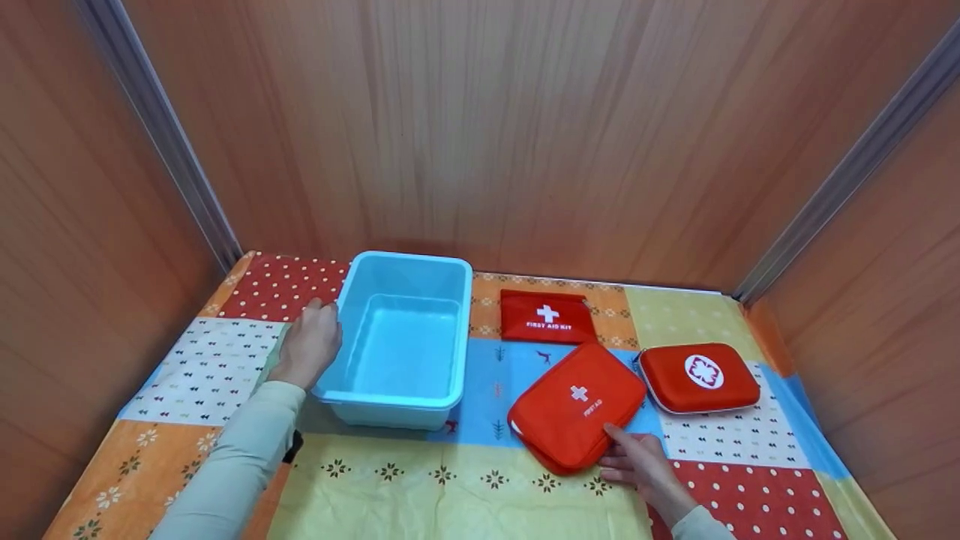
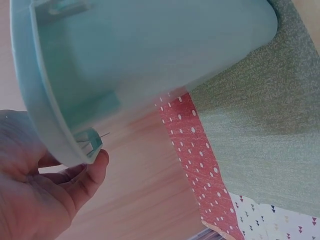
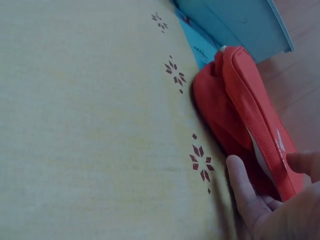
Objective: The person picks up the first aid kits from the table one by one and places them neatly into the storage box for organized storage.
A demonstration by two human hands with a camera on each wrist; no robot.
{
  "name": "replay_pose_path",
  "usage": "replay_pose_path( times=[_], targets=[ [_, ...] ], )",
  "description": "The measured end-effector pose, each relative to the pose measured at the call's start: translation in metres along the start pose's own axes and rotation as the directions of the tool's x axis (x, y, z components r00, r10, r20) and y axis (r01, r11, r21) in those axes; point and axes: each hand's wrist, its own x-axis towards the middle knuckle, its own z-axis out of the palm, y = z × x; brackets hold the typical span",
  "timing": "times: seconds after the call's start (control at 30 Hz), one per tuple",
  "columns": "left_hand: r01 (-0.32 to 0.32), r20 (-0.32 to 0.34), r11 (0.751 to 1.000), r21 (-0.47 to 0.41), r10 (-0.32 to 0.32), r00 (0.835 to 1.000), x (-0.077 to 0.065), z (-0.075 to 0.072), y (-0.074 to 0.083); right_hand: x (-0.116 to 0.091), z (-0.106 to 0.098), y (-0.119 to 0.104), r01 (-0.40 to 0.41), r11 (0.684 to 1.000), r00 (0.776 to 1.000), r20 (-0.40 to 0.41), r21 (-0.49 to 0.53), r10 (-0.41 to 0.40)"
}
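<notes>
Basin (image 1: 390,417), gripped by left hand (image 1: 310,341), sits near tablecloth's (image 1: 461,495) back edge; right hand (image 1: 642,463) pinches pouch (image 1: 574,420); panels (image 1: 480,135) wall 3 sides.

Your left wrist view's kinda washed out, with a soft shadow on the cloth (image 2: 265,150) beside the tub (image 2: 155,45).

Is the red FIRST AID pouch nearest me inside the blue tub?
No, the red pouch is outside the blue tub, to its right in the head view.
</notes>
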Motion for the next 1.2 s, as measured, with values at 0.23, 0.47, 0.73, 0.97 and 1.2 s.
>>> replay_pose_path(
  times=[0.23, 0.47, 0.73, 0.97, 1.2],
  targets=[
    [0.001, -0.018, 0.999, 0.032, 0.0, 1.0, -0.001, 0.001, 0.001, 0.001, 0.003, 0.003, 0.01, 0.998, 1.0, -0.017, 0.059, -0.009],
    [0.065, 0.077, 0.993, -0.098, -0.058, 0.995, -0.002, 0.0, 0.002, -0.004, 0.008, -0.002, 0.027, 0.993, 0.999, -0.022, 0.114, -0.025],
    [0.074, 0.08, 0.996, -0.058, -0.069, 0.994, -0.002, -0.002, 0.001, -0.009, 0.011, -0.011, 0.0, 0.991, 0.999, -0.042, 0.137, 0.006],
    [0.059, 0.071, 0.998, -0.016, -0.058, 0.996, -0.002, -0.001, 0.001, -0.009, 0.009, -0.009, 0.06, 0.988, 0.996, -0.075, 0.145, -0.049],
    [0.058, 0.063, 0.998, -0.038, -0.056, 0.996, -0.003, -0.001, 0.001, -0.006, 0.006, -0.008, 0.107, 0.982, 0.99, -0.111, 0.155, -0.091]
  ],
)
